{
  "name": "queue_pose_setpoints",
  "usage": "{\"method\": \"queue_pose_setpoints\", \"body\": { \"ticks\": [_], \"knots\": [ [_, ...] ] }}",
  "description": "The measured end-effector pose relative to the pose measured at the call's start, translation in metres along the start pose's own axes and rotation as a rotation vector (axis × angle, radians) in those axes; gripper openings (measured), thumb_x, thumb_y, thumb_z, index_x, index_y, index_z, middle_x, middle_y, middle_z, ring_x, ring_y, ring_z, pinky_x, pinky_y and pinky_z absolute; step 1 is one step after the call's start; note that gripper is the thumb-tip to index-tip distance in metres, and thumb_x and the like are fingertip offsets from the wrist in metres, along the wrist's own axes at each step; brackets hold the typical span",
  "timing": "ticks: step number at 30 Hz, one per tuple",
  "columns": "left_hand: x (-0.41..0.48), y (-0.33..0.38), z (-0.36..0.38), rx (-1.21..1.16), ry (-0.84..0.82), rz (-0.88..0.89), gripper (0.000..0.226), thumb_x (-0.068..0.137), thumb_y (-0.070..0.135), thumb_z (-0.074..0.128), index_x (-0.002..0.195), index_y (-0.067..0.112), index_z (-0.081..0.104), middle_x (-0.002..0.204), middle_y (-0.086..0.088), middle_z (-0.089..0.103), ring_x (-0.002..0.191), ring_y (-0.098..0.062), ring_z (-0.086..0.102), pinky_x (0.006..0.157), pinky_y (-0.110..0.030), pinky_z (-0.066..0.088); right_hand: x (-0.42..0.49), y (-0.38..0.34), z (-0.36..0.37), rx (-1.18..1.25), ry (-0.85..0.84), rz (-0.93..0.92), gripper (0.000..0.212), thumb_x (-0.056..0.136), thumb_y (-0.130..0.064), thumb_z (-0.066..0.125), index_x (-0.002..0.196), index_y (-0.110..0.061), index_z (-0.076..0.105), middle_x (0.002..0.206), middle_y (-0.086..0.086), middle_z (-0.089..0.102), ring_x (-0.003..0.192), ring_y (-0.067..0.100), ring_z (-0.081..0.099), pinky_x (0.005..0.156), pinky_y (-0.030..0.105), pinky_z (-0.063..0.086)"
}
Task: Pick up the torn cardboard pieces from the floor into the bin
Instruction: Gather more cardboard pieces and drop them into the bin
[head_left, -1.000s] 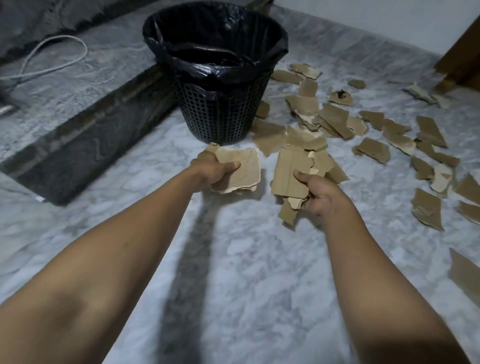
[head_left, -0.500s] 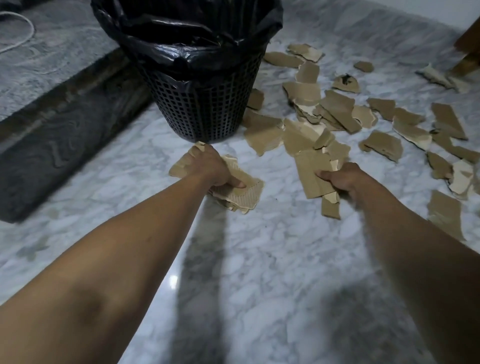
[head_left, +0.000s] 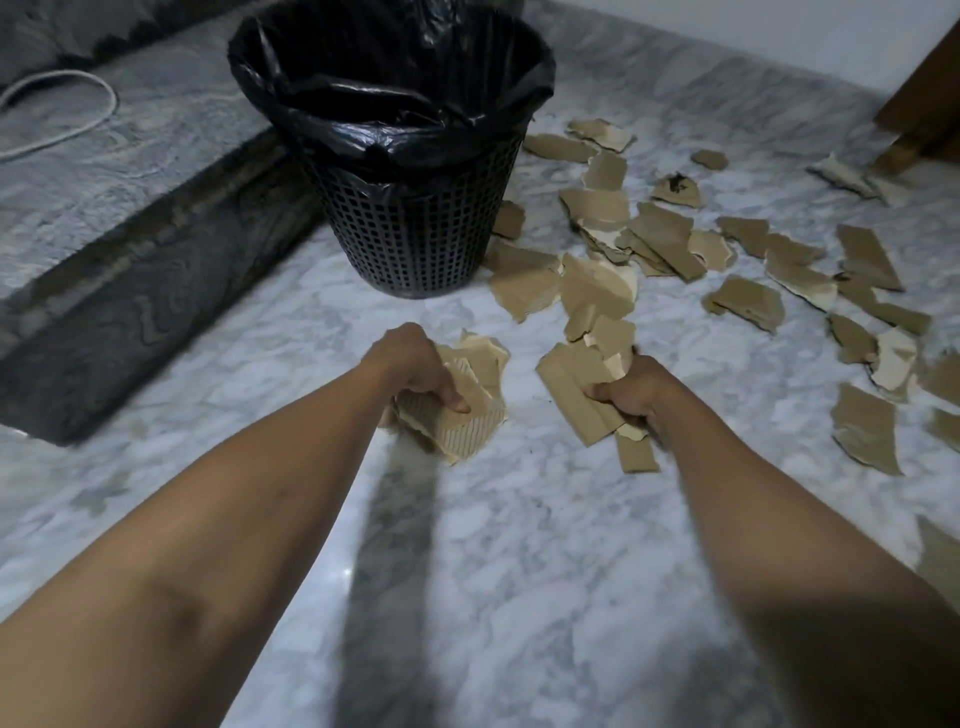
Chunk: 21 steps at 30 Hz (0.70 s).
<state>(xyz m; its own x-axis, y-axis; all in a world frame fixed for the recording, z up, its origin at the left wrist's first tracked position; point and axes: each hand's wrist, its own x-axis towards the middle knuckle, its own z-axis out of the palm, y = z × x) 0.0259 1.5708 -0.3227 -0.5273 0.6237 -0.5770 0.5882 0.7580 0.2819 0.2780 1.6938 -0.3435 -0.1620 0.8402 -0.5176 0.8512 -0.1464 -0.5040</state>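
Observation:
A black mesh bin (head_left: 410, 228) lined with a black bag stands on the marble floor, just beyond my hands. My left hand (head_left: 415, 364) grips a crumpled bundle of torn cardboard pieces (head_left: 467, 415), thumb pressed on top. My right hand (head_left: 631, 395) grips another bunch of brown cardboard strips (head_left: 576, 389), some hanging below the fist. Several more torn cardboard pieces (head_left: 670, 239) lie scattered on the floor to the right of the bin.
A dark stone step (head_left: 140, 296) runs along the left, with a white cable (head_left: 78, 109) on the raised floor behind it. A brown wooden furniture leg (head_left: 914, 130) stands at the far right. Bare marble floor (head_left: 519, 571) lies between my arms.
Both hands dipped toward the floor half a second ago and now hold their cardboard bundles a little higher and nearer me. The view has tilted up, showing the bin's open top.

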Motion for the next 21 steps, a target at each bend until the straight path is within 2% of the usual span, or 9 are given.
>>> {"method": "queue_pose_setpoints", "body": {
  "ticks": [2, 4, 6, 8, 11, 16, 19, 21],
  "knots": [
    [-0.015, -0.003, 0.004, -0.132, -0.018, 0.000, 0.085, 0.035, 0.039, 0.100, 0.102, 0.002, 0.062, 0.099, -0.011, 0.069, 0.089, -0.029, 0.067, 0.075, -0.044, 0.061, -0.019, -0.003, 0.012, 0.048, -0.004, -0.038, 0.083, 0.077, -0.031, 0.083, 0.144, -0.010, 0.039, 0.131, 0.011, 0.058, 0.118, 0.032, 0.056, 0.090, 0.036, 0.050],
    [-0.025, -0.012, 0.014, -0.302, -0.044, -0.002, 0.071, 0.042, 0.030, 0.100, 0.096, 0.000, 0.065, 0.094, -0.012, 0.070, 0.085, -0.029, 0.068, 0.070, -0.047, 0.061, -0.037, -0.004, 0.025, 0.103, -0.010, -0.094, 0.090, 0.078, -0.025, 0.083, 0.150, -0.014, 0.031, 0.137, 0.010, 0.055, 0.122, 0.030, 0.055, 0.098, 0.039, 0.049],
    [-0.034, -0.025, 0.024, -0.479, -0.042, 0.009, 0.057, 0.047, 0.023, 0.099, 0.091, 0.002, 0.070, 0.093, -0.011, 0.072, 0.081, -0.025, 0.069, 0.071, -0.043, 0.062, -0.053, -0.001, 0.036, 0.145, -0.008, -0.093, 0.079, 0.079, -0.025, 0.082, 0.145, -0.011, 0.040, 0.133, 0.011, 0.058, 0.119, 0.030, 0.056, 0.095, 0.037, 0.050],
    [-0.040, -0.036, 0.031, -0.606, -0.019, 0.041, 0.046, 0.051, 0.018, 0.097, 0.088, 0.006, 0.073, 0.093, -0.009, 0.075, 0.081, -0.022, 0.070, 0.076, -0.040, 0.062, -0.069, 0.002, 0.041, 0.176, -0.019, -0.073, 0.060, 0.081, -0.026, 0.080, 0.131, -0.008, 0.052, 0.123, 0.011, 0.062, 0.110, 0.029, 0.059, 0.084, 0.033, 0.051],
    [-0.048, -0.046, 0.034, -0.697, -0.040, 0.060, 0.047, 0.051, 0.018, 0.097, 0.091, 0.012, 0.072, 0.093, -0.006, 0.075, 0.086, -0.024, 0.071, 0.080, -0.043, 0.061, -0.085, 0.011, 0.047, 0.196, -0.072, -0.097, 0.031, 0.084, -0.021, 0.076, 0.107, -0.011, 0.058, 0.103, 0.008, 0.066, 0.089, 0.024, 0.061, 0.066, 0.030, 0.049],
    [-0.061, -0.048, 0.037, -0.676, -0.048, 0.082, 0.047, 0.057, 0.018, 0.095, 0.096, 0.010, 0.070, 0.092, -0.005, 0.074, 0.085, -0.023, 0.071, 0.077, -0.039, 0.061, -0.098, 0.024, 0.050, 0.268, -0.074, -0.114, 0.029, 0.083, -0.021, 0.077, 0.105, -0.012, 0.061, 0.099, 0.006, 0.069, 0.090, 0.024, 0.065, 0.075, 0.034, 0.053],
    [-0.061, -0.044, 0.034, -0.727, -0.122, 0.100, 0.047, 0.060, 0.017, 0.094, 0.100, 0.010, 0.071, 0.095, -0.008, 0.075, 0.087, -0.025, 0.073, 0.078, -0.043, 0.061, -0.096, 0.036, 0.049, 0.397, 0.011, -0.050, 0.030, 0.082, -0.023, 0.078, 0.104, -0.012, 0.062, 0.096, 0.005, 0.068, 0.085, 0.024, 0.065, 0.073, 0.034, 0.054],
    [-0.061, -0.035, 0.030, -0.767, -0.160, 0.130, 0.047, 0.061, 0.018, 0.093, 0.102, 0.013, 0.071, 0.096, -0.007, 0.076, 0.087, -0.025, 0.073, 0.071, -0.040, 0.062, -0.091, 0.046, 0.048, 0.558, 0.041, 0.015, 0.037, 0.079, -0.025, 0.079, 0.109, -0.011, 0.063, 0.097, 0.006, 0.071, 0.086, 0.027, 0.067, 0.072, 0.039, 0.058]
  ]
}}
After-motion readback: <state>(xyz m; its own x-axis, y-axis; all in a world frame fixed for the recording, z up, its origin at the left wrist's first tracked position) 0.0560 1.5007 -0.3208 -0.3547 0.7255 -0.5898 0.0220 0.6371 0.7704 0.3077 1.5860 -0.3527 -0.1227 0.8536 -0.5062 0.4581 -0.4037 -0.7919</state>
